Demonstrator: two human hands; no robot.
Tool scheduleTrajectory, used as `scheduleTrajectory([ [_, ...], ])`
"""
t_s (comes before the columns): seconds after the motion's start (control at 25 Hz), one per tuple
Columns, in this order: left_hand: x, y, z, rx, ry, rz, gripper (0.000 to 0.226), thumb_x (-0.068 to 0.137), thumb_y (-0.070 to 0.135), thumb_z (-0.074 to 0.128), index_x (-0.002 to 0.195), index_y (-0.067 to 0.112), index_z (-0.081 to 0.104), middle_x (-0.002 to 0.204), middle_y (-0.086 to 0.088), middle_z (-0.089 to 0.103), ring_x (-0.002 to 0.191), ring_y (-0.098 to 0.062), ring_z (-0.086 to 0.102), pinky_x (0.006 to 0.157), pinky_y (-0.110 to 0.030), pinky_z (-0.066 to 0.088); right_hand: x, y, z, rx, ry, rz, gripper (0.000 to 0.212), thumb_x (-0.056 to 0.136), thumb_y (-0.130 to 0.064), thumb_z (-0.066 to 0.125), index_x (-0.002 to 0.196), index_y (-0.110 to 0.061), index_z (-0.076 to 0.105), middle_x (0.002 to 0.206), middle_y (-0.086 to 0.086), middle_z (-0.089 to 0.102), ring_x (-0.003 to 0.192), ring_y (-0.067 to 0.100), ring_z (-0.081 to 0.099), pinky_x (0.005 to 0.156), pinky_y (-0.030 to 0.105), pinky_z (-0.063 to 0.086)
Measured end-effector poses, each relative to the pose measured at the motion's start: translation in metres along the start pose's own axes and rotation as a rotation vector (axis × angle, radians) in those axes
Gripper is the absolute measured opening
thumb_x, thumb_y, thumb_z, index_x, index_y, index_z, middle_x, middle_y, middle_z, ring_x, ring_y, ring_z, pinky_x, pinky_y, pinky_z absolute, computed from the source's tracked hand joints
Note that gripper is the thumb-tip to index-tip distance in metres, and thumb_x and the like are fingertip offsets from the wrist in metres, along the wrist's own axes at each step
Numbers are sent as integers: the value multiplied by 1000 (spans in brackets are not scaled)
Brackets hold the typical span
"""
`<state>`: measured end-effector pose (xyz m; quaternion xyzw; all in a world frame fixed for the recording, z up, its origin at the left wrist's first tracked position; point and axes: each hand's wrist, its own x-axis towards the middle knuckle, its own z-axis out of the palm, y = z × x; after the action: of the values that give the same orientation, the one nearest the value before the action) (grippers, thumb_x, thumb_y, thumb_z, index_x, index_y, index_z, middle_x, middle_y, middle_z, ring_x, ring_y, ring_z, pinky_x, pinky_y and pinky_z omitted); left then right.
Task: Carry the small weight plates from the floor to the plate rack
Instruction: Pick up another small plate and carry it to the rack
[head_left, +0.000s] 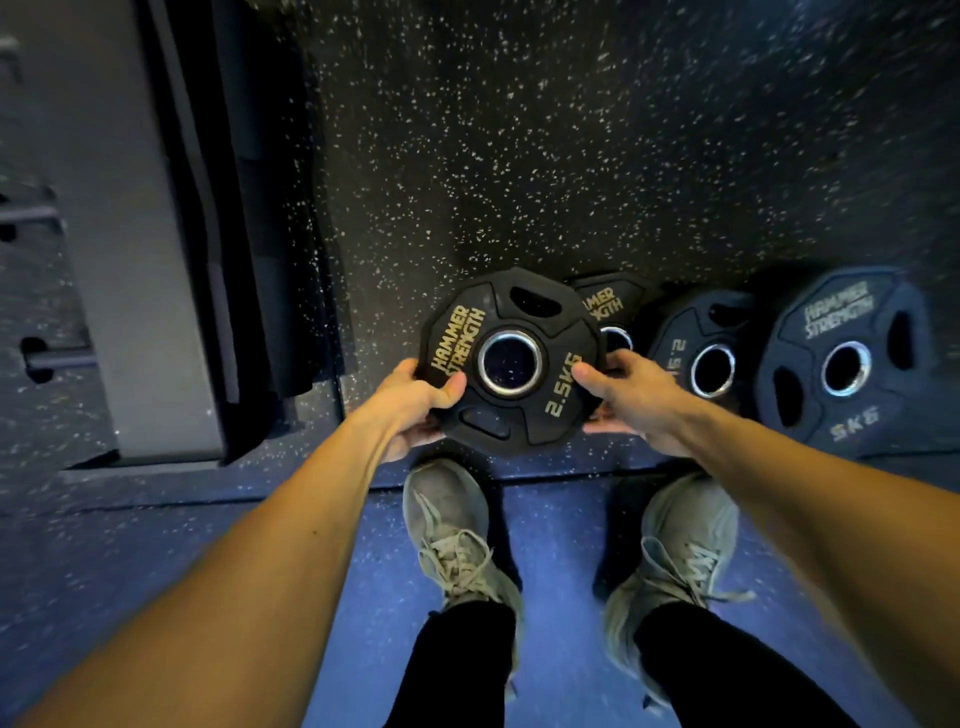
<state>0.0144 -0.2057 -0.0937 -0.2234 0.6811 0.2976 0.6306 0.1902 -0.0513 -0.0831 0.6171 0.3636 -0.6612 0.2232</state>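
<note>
A black 2.5 kg weight plate (511, 361) with gold lettering and a steel centre ring is held between both hands, just above the speckled floor. My left hand (410, 410) grips its left edge, thumb on the face. My right hand (634, 400) grips its right edge the same way. A second small plate (610, 306) lies on the floor behind it, mostly hidden. Another 2.5 kg plate (698, 348) lies to the right, and a larger 5 kg plate (844, 364) lies further right.
A dark grey machine base with black pads (156, 260) stands at the left. My two grey shoes (452, 530) stand on blue flooring just in front of the plates. Black speckled rubber floor (571, 156) stretches beyond the plates. No plate rack is in view.
</note>
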Motion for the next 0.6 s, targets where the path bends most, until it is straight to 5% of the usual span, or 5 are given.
scheduleTrajectory([
  [0.16, -104, 4, 9, 67, 9, 0, 25, 88, 5, 67, 102, 19, 51, 96, -3, 67, 82, -20, 65, 59, -34, 60, -107, 10, -6, 76, 11, 60, 26, 94, -32, 55, 113, -17, 47, 115, 8, 63, 81, 20, 65, 82, 43, 56],
  [0.32, -233, 9, 9, 122, -2, 31, 25, 87, 3, 68, 93, 22, 52, 100, -5, 66, 82, -23, 65, 79, -47, 56, -241, -3, -13, 111, 23, 87, 38, 91, -52, 50, 112, -19, 47, 102, 2, 65, 84, 24, 65, 81, 43, 55],
  [0.6, -473, 6, 6, 70, 15, 95, 27, 89, 4, 66, 106, 18, 50, 101, -4, 65, 78, -19, 65, 54, -30, 59, -464, -34, -31, -16, -70, -39, 44, 91, -57, 47, 118, -23, 44, 115, 10, 62, 84, 28, 63, 77, 45, 55],
])
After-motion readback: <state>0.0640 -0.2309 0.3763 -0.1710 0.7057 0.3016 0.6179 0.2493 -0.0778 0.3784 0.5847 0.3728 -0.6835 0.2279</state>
